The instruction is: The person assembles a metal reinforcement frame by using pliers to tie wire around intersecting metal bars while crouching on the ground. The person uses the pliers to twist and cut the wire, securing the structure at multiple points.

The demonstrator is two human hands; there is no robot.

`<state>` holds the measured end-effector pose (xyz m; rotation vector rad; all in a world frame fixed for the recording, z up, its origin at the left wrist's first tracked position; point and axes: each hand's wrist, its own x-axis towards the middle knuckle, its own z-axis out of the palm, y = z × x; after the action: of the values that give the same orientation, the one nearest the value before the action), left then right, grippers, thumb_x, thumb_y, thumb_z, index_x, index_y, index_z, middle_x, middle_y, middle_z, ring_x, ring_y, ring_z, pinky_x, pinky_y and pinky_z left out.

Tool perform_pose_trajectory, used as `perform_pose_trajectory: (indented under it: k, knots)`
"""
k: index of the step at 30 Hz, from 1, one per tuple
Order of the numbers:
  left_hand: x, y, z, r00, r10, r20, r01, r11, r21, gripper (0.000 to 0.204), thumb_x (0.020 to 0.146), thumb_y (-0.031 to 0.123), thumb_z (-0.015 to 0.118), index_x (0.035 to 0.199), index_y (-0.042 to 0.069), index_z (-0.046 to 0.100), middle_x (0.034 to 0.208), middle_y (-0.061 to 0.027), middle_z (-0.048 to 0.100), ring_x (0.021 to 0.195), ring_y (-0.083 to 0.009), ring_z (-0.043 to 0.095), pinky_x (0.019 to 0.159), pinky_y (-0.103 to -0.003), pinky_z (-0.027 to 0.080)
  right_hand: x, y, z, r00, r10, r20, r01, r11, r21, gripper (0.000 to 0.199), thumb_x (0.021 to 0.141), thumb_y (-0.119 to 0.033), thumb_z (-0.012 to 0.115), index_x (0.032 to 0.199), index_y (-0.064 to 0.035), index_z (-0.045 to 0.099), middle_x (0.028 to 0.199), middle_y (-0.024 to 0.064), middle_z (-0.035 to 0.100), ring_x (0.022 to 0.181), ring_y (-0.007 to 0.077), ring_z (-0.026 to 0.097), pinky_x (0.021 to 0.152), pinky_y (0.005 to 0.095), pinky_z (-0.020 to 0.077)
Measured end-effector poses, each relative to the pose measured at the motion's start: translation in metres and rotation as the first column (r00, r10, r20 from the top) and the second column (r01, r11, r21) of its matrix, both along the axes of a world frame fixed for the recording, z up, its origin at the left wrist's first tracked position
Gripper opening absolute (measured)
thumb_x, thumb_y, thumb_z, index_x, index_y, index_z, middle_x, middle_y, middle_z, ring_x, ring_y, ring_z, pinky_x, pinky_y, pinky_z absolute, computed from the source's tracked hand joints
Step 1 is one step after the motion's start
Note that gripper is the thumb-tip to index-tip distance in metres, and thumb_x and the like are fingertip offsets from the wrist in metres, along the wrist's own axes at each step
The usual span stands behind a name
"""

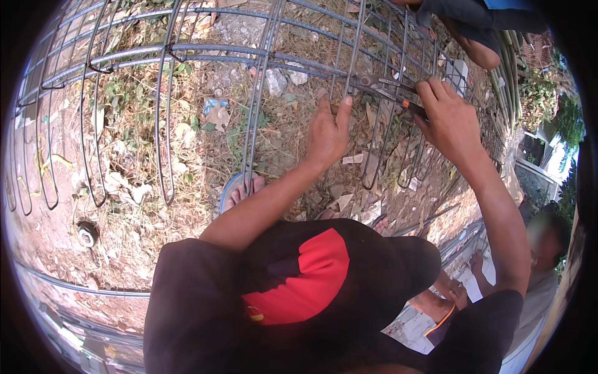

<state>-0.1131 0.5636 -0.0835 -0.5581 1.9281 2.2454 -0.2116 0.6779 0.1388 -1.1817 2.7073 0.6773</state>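
My right hand [451,115] is wrapped round the dark handles of a pair of pincers [366,81]. An orange mark shows on one handle. The jaws point left and sit at a crossing of the steel bars, where any tie wire is too small to make out. Just left of the jaws, my left hand [328,134] holds a thin steel stirrup [353,59], its thumb against the rod; part of its grip is hidden. Long ribbed reinforcing bars [212,50] run across the top, with several bent stirrups hanging from them.
Dry leaves and litter [187,134] cover the ground. My sandalled foot [244,190] stands below the cage. Another person [479,31] is close at the upper right, and a seated person [542,274] is at the lower right. A small round object [87,234] lies at left.
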Motion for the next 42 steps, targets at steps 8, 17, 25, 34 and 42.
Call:
perform_pose_trajectory:
  k: [8,17,25,34,42]
  knots:
    - [-0.001,0.002,0.005,0.997,0.062,-0.049,-0.066,0.994,-0.086,0.091,0.107,0.057,0.043,0.145,-0.025,0.033,0.102,-0.0295,0.067,0.097,-0.0402,0.067,0.090,-0.047,0.050,-0.005,0.008,0.001,0.910,-0.340,0.239,0.289,0.931,0.224,0.028,0.096,-0.025,0.072,0.111,-0.0030,0.061,0.077,0.0099,0.067,0.067,0.0322,0.068,0.067,0.0438,0.0564]
    - [0.000,-0.002,0.009,0.999,0.023,0.023,-0.021,0.998,-0.052,0.092,0.105,0.061,0.045,0.144,-0.022,0.038,0.107,-0.0329,0.068,0.103,-0.0409,0.068,0.096,-0.045,0.050,0.003,0.006,0.002,0.937,-0.291,0.191,0.288,0.957,0.044,0.035,0.087,-0.012,0.074,0.116,-0.0024,0.057,0.091,0.0139,0.067,0.081,0.0335,0.069,0.070,0.0470,0.0535]
    - [0.001,0.005,-0.006,0.992,-0.047,0.119,0.048,0.999,0.000,0.089,0.105,0.060,0.044,0.147,-0.018,0.039,0.117,-0.0298,0.068,0.114,-0.0382,0.065,0.101,-0.042,0.048,0.000,0.027,-0.011,0.999,0.033,-0.007,-0.033,0.999,-0.001,0.046,0.088,-0.017,0.069,0.130,-0.0016,0.057,0.102,0.0132,0.069,0.088,0.0288,0.071,0.077,0.0407,0.0565]
    - [0.001,-0.024,0.027,0.828,0.215,-0.517,-0.482,0.743,-0.464,0.066,0.105,0.053,0.052,0.125,-0.010,0.058,0.110,-0.0267,0.066,0.098,-0.0336,0.066,0.088,-0.048,0.050,0.042,0.051,-0.005,0.121,-0.420,0.899,0.901,0.427,0.078,0.036,0.103,-0.029,0.063,0.119,0.0028,0.065,0.088,0.0105,0.073,0.071,0.0174,0.072,0.060,0.0324,0.0562]
    - [0.032,-0.021,0.076,0.903,-0.426,-0.043,0.428,0.902,0.058,0.044,0.110,0.039,0.052,0.093,0.001,0.067,0.056,0.0028,0.050,0.050,-0.0068,0.045,0.051,-0.025,0.036,0.140,0.074,-0.044,0.320,-0.285,0.903,0.912,0.352,-0.212,0.047,0.103,-0.033,0.063,0.134,0.0013,0.061,0.090,0.0137,0.069,0.078,0.0211,0.069,0.074,0.0387,0.0534]
